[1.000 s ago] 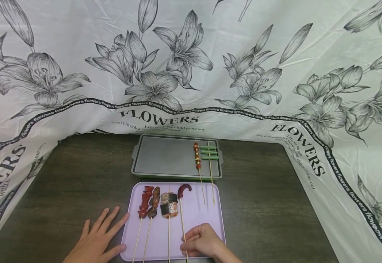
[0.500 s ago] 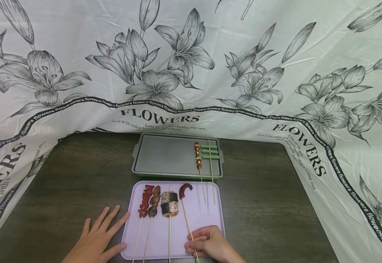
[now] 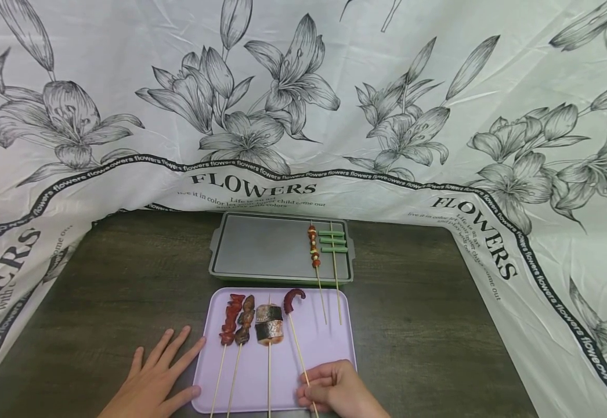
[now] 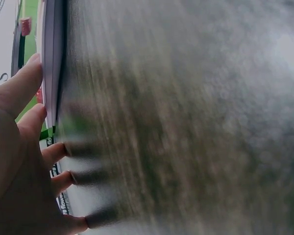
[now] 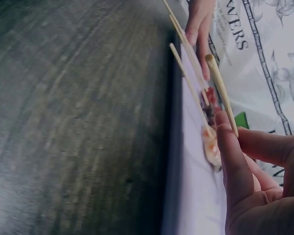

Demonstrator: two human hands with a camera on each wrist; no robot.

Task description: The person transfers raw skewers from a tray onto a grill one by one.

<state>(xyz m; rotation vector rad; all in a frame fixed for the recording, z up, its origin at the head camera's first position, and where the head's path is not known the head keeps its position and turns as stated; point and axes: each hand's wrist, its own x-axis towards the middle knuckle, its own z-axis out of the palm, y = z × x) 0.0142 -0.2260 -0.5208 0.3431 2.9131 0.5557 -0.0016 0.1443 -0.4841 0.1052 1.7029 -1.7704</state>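
My right hand (image 3: 337,386) pinches the wooden stick of an octopus tentacle skewer (image 3: 294,301) between thumb and fingers, over the right part of a lilac tray (image 3: 329,342). The stick slants, its lower end toward the right. In the right wrist view, the stick's blunt end (image 5: 210,63) sticks out past the fingertips. My left hand (image 3: 152,377) lies spread on the table, with thumb and index fingertip at the tray's left edge. Left of the tentacle, the tray bears a thick skewer with dark-skinned chunks (image 3: 269,324), a brown meat skewer (image 3: 245,319) and a red meat skewer (image 3: 231,319).
Behind the tray stands a grey grill pan (image 3: 262,247) with a green base. On its right side lie a skewer of green pieces (image 3: 332,241) and a red-and-yellow skewer (image 3: 314,247), their sticks reaching out over the tray. A flower-printed cloth (image 3: 293,133) hangs around the dark table (image 3: 413,325).
My right hand has moved a little to the right, swinging the lower end of the tentacle skewer's stick that way, so it slants more. My left hand stays in place.
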